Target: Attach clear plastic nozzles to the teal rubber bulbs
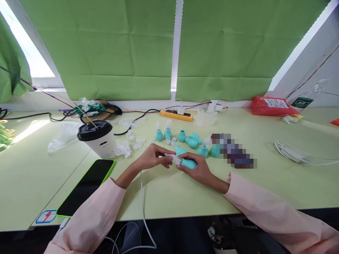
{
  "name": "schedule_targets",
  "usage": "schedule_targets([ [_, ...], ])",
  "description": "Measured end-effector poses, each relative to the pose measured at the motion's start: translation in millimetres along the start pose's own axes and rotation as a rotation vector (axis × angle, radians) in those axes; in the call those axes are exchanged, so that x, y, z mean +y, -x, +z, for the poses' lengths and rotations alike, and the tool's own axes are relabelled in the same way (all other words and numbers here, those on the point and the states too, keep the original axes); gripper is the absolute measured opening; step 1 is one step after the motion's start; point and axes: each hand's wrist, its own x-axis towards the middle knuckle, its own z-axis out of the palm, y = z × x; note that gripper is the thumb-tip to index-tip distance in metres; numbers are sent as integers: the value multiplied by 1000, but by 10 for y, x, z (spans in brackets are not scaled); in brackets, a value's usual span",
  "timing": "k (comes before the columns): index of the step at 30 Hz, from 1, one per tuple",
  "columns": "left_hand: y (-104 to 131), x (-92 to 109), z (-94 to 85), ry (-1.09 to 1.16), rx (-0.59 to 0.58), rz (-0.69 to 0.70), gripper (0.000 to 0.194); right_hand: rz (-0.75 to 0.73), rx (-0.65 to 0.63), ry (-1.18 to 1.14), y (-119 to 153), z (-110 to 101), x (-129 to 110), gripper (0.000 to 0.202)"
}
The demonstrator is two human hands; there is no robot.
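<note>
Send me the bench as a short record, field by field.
Left hand: pinches translucent white plastic nozzle
Right hand: grips smooth teal bulb
Contact: nozzle at bulb's neck; how firmly seated, cannot tell
Beyond hands: other teal bulbs, some upright with pale tips
Left side: white cup with black lid; black-screened phone in lime-green case
Back: orange-and-black power strip

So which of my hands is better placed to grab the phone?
Probably your left hand: the phone lies on that side, while the right hand is farther off, gripping the teal bulb.
</note>
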Motion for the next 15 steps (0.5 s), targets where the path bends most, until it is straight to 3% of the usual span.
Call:
schedule_targets([
  [3,-9,43,11,55,61,34,31,27,3,-31,-6,-3,-62,22],
  [6,19,94,-85,54,162,67,26,6,-42,-64,6,-40,-79,31],
  [9,65,148,-272,36,441,197,16,-38,-74,-96,10,-84,-62,36],
  [12,79,167,-424,-60,701,238,16,-135,-37,43,-6,-100,-39,31],
  [15,47,129,-460,-243,837,197,21,-276,47,226,-34,-88,-16,33],
])
